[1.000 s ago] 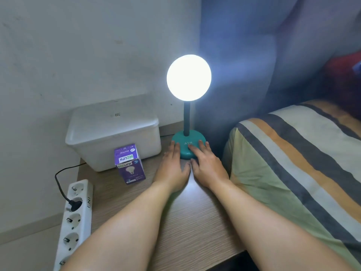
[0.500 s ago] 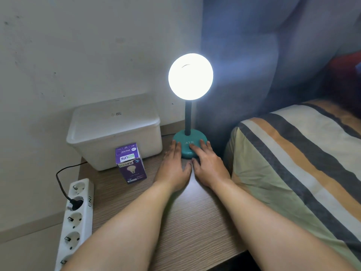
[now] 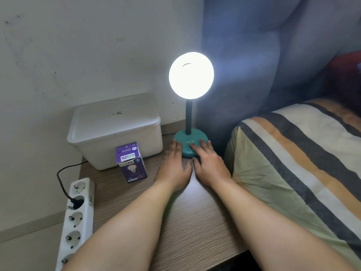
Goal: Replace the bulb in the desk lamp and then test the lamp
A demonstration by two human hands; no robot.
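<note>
The desk lamp stands at the back of the wooden table, its round bulb (image 3: 191,75) lit bright white on a dark neck above a teal base (image 3: 188,138). My left hand (image 3: 174,165) lies flat on the table with its fingertips touching the base's left front. My right hand (image 3: 210,163) lies flat beside it, fingers resting on the base's front right. Neither hand holds anything. A purple bulb box (image 3: 131,163) stands upright to the left of my left hand.
A white lidded plastic tub (image 3: 115,130) sits against the wall behind the box. A white power strip (image 3: 78,216) with one black plug in it hangs along the table's (image 3: 175,222) left edge. A striped bed (image 3: 293,163) borders the table on the right.
Both hands stay at the lamp base; the right fingers have spread slightly further onto it. The lamp stays lit throughout.
</note>
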